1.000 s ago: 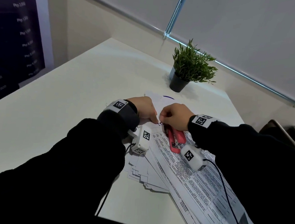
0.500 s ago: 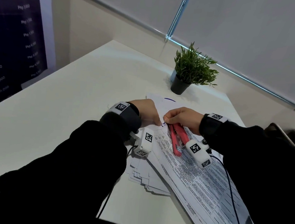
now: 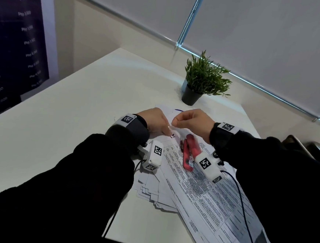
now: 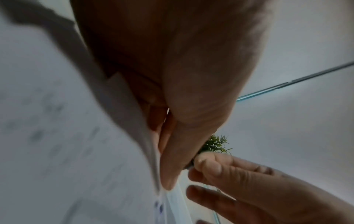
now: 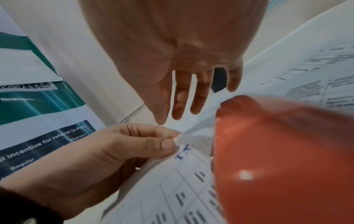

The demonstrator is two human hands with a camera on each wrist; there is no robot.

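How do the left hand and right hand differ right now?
The left hand pinches the top corner of the printed paper; the right hand hovers beside that corner, touching nothing I can see. The left hand's fingers are curled on the sheet; the right hand's hang loose and fairly straight. Both are close together at the paper's far end, neither on the red tool.

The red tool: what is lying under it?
The red tool rests on the top printed sheet of a fanned paper pile. The print directly beneath it cannot be seen.
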